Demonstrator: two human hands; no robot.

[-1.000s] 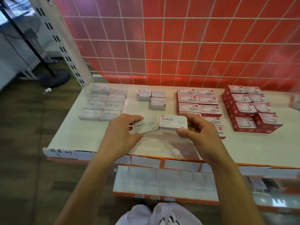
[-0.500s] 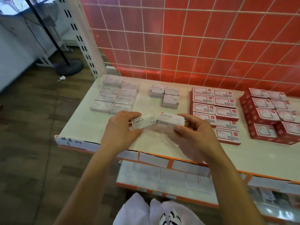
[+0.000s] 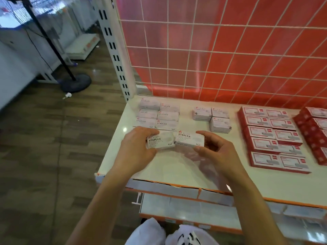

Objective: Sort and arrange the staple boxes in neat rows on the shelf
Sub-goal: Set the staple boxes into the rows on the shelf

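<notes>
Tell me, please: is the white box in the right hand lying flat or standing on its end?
Flat. The white box shows its wide printed top upward, level, pinched at its right end by the right hand.

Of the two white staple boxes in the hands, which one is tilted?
The left-hand box, held by the left hand, is tilted; the right-hand box, held by the right hand, sits nearly level.

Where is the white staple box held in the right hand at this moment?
In the head view, the white cardboard staple box sits in the right hand, low over the white shelf, beside the left hand's box and just in front of the left-hand white box stack.
</notes>
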